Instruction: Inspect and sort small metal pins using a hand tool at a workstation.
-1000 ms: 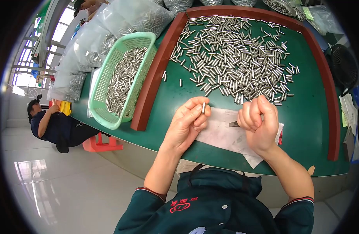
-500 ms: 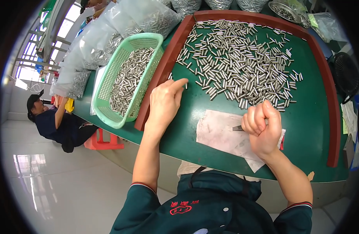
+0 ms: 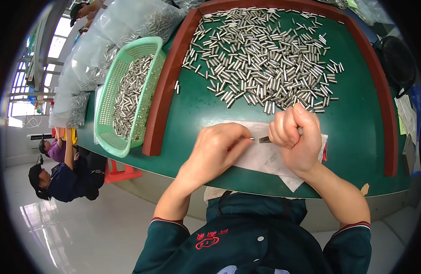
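Note:
My left hand pinches a small metal tube between thumb and fingertips, just above a white sheet of paper on the green table. My right hand is fisted around a thin dark tool whose tip points left at the tube's end, almost touching it. Beyond both hands lies a wide heap of several short metal tubes.
A reddish-brown raised border frames the tabletop. Left of it stands a light green basket holding more tubes, with clear bags of tubes behind. Two people crouch on the shiny floor at left. A black fan sits far right.
My left hand reached out toward the basket's side half a second ago, then came back to the paper with a tube in its fingers. My right hand stayed put with the tool.

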Motion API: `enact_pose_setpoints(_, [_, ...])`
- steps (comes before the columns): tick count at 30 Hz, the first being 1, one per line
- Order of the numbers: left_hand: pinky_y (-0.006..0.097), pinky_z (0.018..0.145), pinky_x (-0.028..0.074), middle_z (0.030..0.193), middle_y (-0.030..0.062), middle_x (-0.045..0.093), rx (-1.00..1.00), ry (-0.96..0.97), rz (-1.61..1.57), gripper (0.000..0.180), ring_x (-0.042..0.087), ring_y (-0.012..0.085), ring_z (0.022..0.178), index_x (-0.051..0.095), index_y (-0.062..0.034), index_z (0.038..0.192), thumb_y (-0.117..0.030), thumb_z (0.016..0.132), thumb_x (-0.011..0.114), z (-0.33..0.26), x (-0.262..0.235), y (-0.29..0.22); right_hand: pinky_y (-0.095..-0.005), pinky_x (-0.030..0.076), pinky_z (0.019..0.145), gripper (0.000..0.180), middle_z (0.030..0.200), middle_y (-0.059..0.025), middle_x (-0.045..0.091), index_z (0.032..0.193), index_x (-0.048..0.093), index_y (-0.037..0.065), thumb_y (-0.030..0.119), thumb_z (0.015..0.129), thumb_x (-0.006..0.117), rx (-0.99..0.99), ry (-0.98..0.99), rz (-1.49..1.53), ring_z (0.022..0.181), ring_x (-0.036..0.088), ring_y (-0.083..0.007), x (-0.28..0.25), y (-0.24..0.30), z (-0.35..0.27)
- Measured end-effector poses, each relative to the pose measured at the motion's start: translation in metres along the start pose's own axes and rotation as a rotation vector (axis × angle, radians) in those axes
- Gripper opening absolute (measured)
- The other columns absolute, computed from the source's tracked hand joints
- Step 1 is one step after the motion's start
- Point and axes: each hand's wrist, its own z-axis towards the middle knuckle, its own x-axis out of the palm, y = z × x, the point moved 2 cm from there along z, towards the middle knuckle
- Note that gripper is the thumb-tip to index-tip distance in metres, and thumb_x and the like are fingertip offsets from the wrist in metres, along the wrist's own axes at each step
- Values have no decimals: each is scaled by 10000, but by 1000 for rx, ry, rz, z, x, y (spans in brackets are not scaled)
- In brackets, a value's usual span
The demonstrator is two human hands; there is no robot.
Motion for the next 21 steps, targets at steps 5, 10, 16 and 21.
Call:
enact_pose_setpoints(5, [256,412,336,523,50,460,-70,-36,-11,101,411,129,426,572,-4,732,-26,671,649,2,15,0,-247,180,385,434,412,4,260,474,278,96,215,892,268,-48,2,-50,378,163,-87,-2,2,-1])
enact_pose_setpoints(10, [252,409,342,529,54,478,-7,-74,37,94,430,131,425,574,-8,725,-10,664,647,-1,19,4,-240,184,390,429,422,10,258,475,278,86,207,886,301,-51,16,-3,397,192,-83,-3,3,-1])
enact_pose_setpoints(16, [301,449,377,556,81,500,-14,-84,55,74,481,203,479,562,-11,698,-11,666,629,-2,20,3,-235,190,395,440,432,11,260,469,284,77,214,882,345,-38,6,34,415,224,-80,-1,3,0])
enact_pose_setpoints(21, [350,489,408,583,101,513,-21,-65,66,71,520,270,538,551,-12,687,-20,665,618,-1,20,3,-234,194,397,443,433,13,260,467,289,77,218,883,347,-17,3,41,415,226,-80,-2,2,2])
